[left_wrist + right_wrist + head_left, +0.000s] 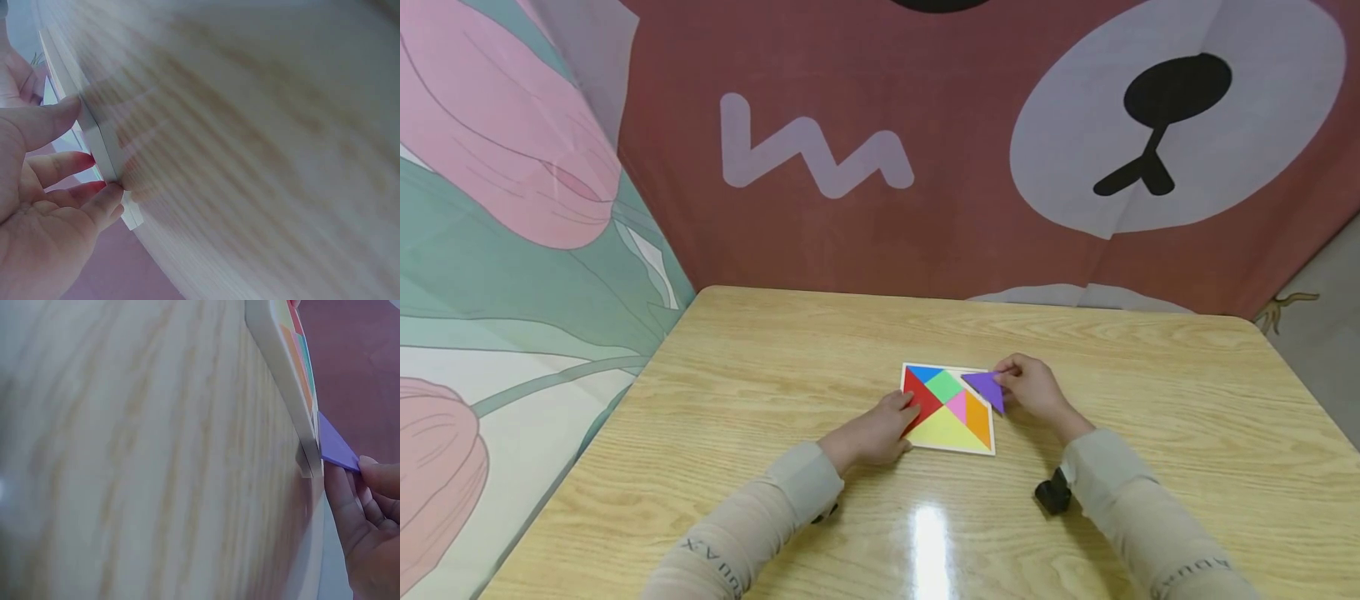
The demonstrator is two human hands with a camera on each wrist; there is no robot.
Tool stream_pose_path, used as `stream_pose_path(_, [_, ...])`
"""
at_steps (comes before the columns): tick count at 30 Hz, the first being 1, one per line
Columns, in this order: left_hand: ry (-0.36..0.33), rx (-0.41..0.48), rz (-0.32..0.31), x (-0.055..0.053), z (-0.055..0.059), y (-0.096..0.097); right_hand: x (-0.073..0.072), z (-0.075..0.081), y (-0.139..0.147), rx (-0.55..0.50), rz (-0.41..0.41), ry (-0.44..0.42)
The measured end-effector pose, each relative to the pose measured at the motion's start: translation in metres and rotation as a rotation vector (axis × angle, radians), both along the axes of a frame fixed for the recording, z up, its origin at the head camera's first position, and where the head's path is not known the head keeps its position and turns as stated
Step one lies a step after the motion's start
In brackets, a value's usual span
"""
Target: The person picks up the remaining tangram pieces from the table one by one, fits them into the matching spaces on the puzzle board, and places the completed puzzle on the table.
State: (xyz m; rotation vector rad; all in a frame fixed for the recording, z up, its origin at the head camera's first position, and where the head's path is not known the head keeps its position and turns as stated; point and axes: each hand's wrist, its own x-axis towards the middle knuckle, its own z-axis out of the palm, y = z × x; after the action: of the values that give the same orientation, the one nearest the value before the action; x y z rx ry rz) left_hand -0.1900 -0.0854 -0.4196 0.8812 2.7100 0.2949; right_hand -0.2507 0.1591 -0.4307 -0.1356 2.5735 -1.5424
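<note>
A square tangram board point(951, 450) with a pale rim lies on the table. Red point(920, 400), yellow point(950, 427), blue, green, pink and orange pieces sit inside it. At its left side my left hand point(877, 429) grips the edge, fingertips over the red triangle and thumb at the near left corner. My right hand point(1032, 387) pinches a purple triangle point(987, 388) between thumb and fingers at the upper right corner. That triangle overlaps the rim and sits askew; in the right wrist view the purple triangle point(336, 447) sticks out past the board's edge.
The wooden table point(760, 358) reaches back to a brown cloth backdrop point(850, 242) with a cartoon bear face. A flower-patterned cloth point(512, 292) hangs at the left. Black wrist-worn devices point(1054, 493) show under the sleeves.
</note>
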Motion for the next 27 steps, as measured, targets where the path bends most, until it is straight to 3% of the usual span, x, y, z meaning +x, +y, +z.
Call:
stream_pose_path(18, [-0.015,0.000,0.009,0.000,0.001,0.001,-0.002,0.001,-0.012,-0.016,-0.060,-0.059])
stream_pose_path(27, [-0.021,0.006,0.014,0.000,0.002,0.001,-0.003,0.001,-0.015,-0.041,-0.060,-0.042])
